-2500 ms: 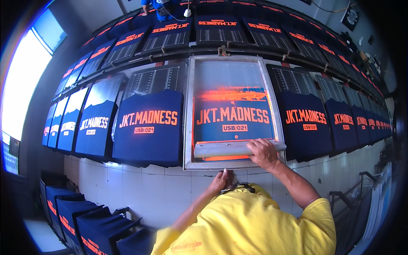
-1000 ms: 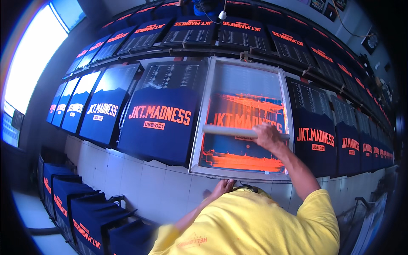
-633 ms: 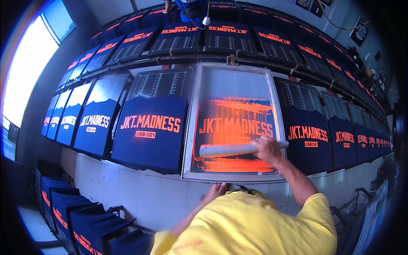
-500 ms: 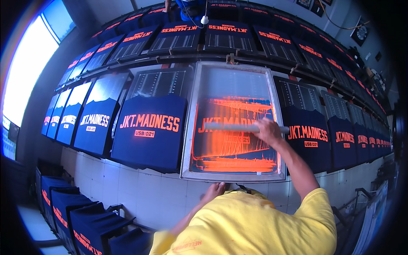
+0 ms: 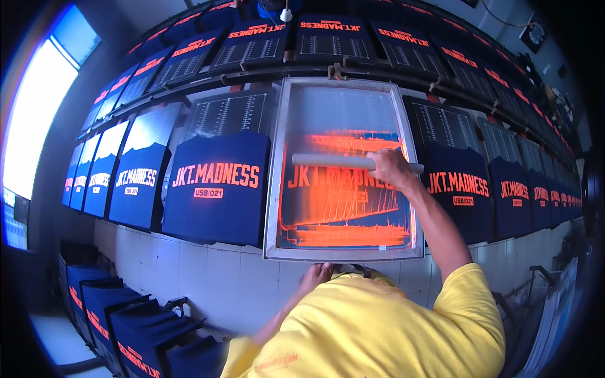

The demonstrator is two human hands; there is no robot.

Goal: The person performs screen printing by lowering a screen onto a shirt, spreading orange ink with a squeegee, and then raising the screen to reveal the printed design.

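My right hand is wrapped around the right part of a long grey squeegee. The squeegee lies crosswise on a screen-printing frame, whose mesh carries streaks of bright orange ink. Beneath the mesh, a dark navy shirt and orange lettering show through. At the near edge of the frame is my left hand. Its fingers are mostly hidden, and I cannot tell whether it touches the frame.
Printed navy shirts on boards flank the frame, one to the left and one to the right. A rail runs behind, with more shirts beyond. Further shirt boards stand at lower left. A white bulb hangs at the top.
My right hand has pushed the squeegee farther away across the mesh, toward the frame's far end. My left hand stays by the near edge. The whole view has shifted slightly.
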